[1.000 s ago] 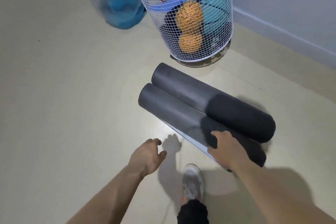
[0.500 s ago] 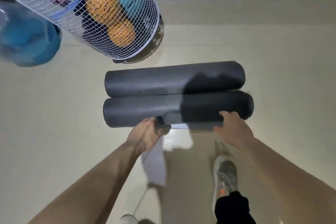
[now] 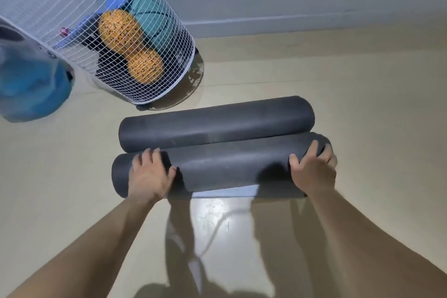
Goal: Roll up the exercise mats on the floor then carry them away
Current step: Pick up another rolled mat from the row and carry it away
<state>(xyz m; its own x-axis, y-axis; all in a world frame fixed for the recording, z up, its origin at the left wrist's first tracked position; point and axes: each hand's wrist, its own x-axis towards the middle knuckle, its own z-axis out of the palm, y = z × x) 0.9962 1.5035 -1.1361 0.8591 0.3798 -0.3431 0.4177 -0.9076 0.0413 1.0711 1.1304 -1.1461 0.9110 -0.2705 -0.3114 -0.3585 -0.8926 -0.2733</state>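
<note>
Floor (image 3: 362, 104), pale and glossy, carried every item listed.

Wire basket (image 3: 72, 2), white, stood at the floor's far left, close to the wall edge. It held an orange peanut-shaped ball (image 3: 130, 48) and a teal ball (image 3: 154, 17), and played no part in the step.

Far mat (image 3: 217, 123), dark grey and fully rolled, lay crosswise on the floor just in front of the basket.

Near mat (image 3: 229, 164), dark grey and rolled, lay parallel to the far mat and touched it along its length, on the person's side. A pale strip of loose tail (image 3: 227, 191) showed under its near side, so the roll was judged not quite finished.

Left hand (image 3: 150, 174) lay over the near mat close to its left end. Its fingers curled over the top and its thumb sat on the near side, gripping it.

Right hand (image 3: 314, 172) gripped the same mat close to its right end in like fashion.

Handling note, offered as judgement:
- Both hands would need to turn together with equal pressure, so that the ends stayed flush and the roll did not cone.
- The tail wanted tucking under, seam down, before any lift.
- The foam looked likely to spring open if the grip slackened.
- The far mat, lying against the near one, could be shoved off line, so the roll was better turned in place than driven forward.
</note>
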